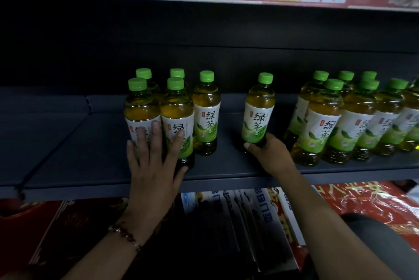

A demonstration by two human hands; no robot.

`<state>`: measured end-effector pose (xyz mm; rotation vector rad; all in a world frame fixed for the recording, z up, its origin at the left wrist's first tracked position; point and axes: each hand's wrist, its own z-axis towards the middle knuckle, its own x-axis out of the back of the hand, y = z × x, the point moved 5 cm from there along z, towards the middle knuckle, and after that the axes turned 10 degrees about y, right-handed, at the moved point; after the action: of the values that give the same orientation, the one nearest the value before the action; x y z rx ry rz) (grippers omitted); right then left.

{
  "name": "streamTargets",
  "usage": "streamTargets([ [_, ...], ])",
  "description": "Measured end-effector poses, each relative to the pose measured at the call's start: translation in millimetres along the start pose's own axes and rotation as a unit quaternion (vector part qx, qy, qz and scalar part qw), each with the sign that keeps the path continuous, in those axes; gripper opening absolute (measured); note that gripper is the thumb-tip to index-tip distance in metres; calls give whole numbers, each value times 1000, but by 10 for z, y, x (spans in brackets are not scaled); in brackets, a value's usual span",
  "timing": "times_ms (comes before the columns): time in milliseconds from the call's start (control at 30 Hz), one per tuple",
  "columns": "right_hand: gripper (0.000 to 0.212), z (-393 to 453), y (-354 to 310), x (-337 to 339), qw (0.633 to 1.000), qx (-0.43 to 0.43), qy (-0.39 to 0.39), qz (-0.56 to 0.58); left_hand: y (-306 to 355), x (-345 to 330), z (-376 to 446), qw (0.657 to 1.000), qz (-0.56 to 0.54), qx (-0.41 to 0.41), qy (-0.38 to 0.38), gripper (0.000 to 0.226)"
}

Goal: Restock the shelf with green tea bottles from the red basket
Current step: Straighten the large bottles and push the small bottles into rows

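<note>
Right hand (269, 155) grips lone green tea bottle (258, 111) at its base, standing it on shelf (226, 173). Left of it, left hand (154, 161) presses flat, fingers straight, squaring bottle cluster (172, 111). Basket unseen.

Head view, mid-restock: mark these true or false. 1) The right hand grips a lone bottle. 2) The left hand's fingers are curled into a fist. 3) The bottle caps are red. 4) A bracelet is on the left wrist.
1) True: the right hand grips the base of the lone green-capped plastic green tea bottle on the dark metal shelf.
2) False: the left hand lies with straight fingers against the left cluster of green tea bottles.
3) False: they are green.
4) True: a beaded bracelet sits there.
</note>
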<state>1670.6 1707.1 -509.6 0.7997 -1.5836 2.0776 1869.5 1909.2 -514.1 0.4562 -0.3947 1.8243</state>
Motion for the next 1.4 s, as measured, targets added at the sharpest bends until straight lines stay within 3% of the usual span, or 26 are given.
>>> streamTargets([
  [133, 53, -182, -102, -45, 995, 24, -55, 74, 0, 25, 7, 1000, -1, 4, -7, 76],
  [367, 60, -393, -203, -187, 985, 64, -121, 108, 13, 60, 21, 1000, 3, 6, -11, 91],
  [567, 53, -526, -333, -311, 979, 89, -126, 135, 16, 65, 19, 1000, 5, 7, -18, 91],
  [733, 58, -563, -410, -377, 976, 105, -126, 143, 16, 53, 5, 999, 0, 12, -35, 77],
  [1400, 58, -668, -525, -429, 976, 161, -102, 104, 104, 85, -38, 998, -16, 21, -61, 75],
])
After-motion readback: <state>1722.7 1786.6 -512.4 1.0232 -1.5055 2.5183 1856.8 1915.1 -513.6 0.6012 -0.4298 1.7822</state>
